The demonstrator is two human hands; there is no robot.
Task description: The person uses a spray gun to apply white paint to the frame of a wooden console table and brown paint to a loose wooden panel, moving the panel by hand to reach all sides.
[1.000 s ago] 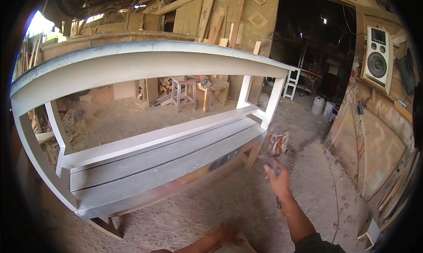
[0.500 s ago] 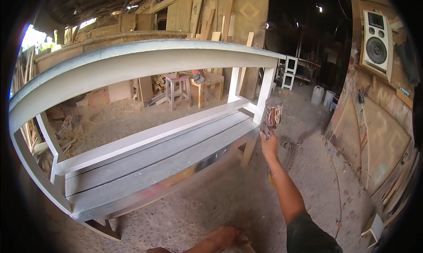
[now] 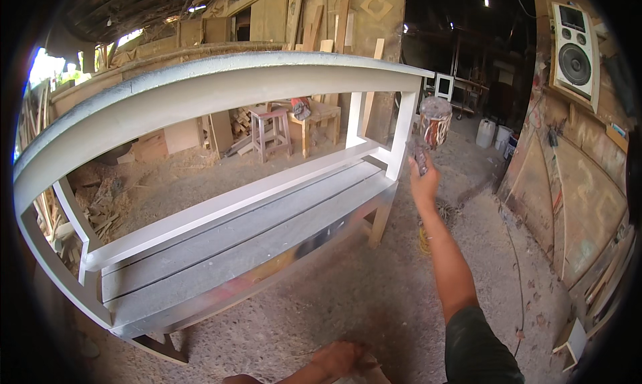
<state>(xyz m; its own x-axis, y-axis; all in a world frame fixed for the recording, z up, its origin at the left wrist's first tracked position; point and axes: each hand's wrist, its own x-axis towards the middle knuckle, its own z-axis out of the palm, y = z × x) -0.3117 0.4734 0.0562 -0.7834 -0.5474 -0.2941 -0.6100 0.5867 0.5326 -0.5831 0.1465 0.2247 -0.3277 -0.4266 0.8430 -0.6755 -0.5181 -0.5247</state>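
Stretched out ahead, my right hand (image 3: 424, 177) is closed round the handle of a spray gun (image 3: 418, 153). The gun's paint-streaked cup (image 3: 436, 126) stands on top, just right of the furniture's far right leg. A long white-painted wooden table frame (image 3: 234, 86), with a top, legs and a low stretcher rail (image 3: 234, 207), rests on a grey plank bench (image 3: 254, 250). Low at the bottom edge, my left hand (image 3: 341, 358) is curled closed near my body. What it holds, if anything, is hidden.
A small pinkish stool (image 3: 271, 133) and a low wooden table (image 3: 321, 120) stand behind the frame. Boards lean on the back wall and along the right wall. A white loudspeaker (image 3: 574, 53) hangs at right, above pale containers (image 3: 486, 133). A cord (image 3: 513, 264) runs across the dusty floor.
My right hand has lifted the spray gun up and slightly to the right, past the frame's right leg. The view has shifted a little. My left hand stays about where it was.
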